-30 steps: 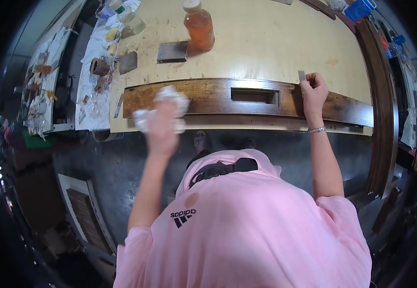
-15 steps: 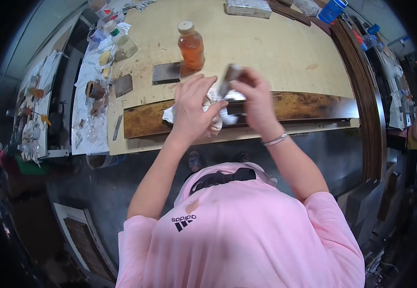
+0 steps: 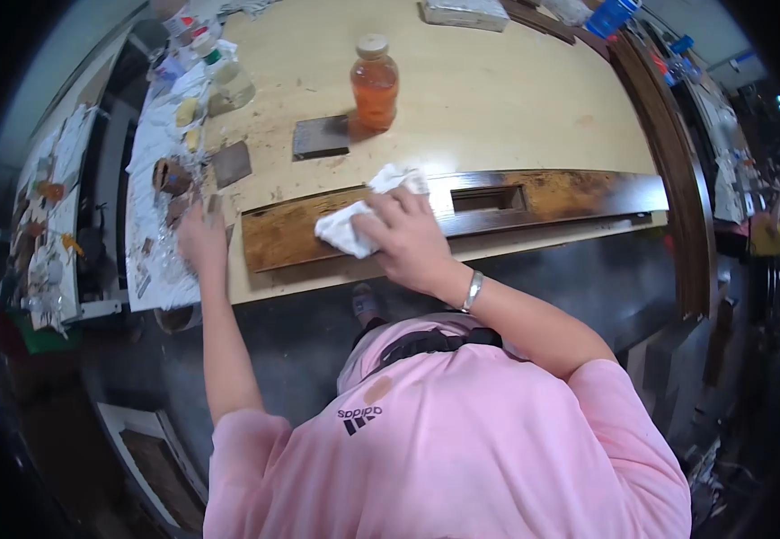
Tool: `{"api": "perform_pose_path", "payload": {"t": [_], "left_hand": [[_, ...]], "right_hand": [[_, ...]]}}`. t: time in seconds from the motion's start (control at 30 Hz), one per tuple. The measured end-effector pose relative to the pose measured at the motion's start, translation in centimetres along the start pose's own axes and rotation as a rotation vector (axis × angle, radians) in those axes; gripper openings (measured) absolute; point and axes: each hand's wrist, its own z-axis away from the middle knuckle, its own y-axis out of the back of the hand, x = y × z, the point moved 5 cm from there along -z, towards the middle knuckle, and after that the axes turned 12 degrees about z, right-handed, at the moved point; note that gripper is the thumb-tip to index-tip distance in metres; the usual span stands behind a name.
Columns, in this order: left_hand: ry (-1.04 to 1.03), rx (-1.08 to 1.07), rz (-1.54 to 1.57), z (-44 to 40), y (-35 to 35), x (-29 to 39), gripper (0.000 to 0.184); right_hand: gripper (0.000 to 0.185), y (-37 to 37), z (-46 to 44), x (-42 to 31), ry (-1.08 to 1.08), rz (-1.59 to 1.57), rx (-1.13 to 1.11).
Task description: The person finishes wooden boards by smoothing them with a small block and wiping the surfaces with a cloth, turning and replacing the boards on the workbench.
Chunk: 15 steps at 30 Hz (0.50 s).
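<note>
A long brown wooden board (image 3: pixel 579 187) with a rectangular recess lies along the table's near edge, its surface mottled dark and amber. On it my right hand (image 3: pixel 408 238) is closed over a crumpled white cloth (image 3: pixel 345 230), bunched on both sides of the fingers. My left hand (image 3: pixel 201 241) is at the table's left edge, slightly blurred. A small grey-brown block (image 3: pixel 216 207) shows at its fingertips and appears to be held there. Close by are a flat brown square pad (image 3: pixel 231 164) and a brown cup-like piece (image 3: pixel 171 176).
A capped bottle of orange liquid (image 3: pixel 375 90) stands behind the board, with a dark rectangular block (image 3: pixel 321 138) beside it. A clear bottle (image 3: pixel 228 88) stands on the left near a stained white sheet (image 3: pixel 152 225). Long dark boards (image 3: pixel 664 135) line the right edge.
My left hand has let go of the cloth and moved left to the table's edge. My right hand, which held a small block, is now on the cloth. The block is at my left fingertips.
</note>
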Motion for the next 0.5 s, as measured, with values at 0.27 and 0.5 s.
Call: {"api": "perform_pose_path", "payload": {"t": [0.27,0.5], "left_hand": [[-0.164,-0.717,0.006,1.1,-5.1,15.4,0.034],[-0.175,-0.608,0.133,1.0,-4.4,16.0,0.041]], "right_hand": [[0.047,-0.7,3.0,0.5,0.111,0.079,-0.035],[0.039,12.0,16.9,18.7,-0.578,0.553,0.230]]}}
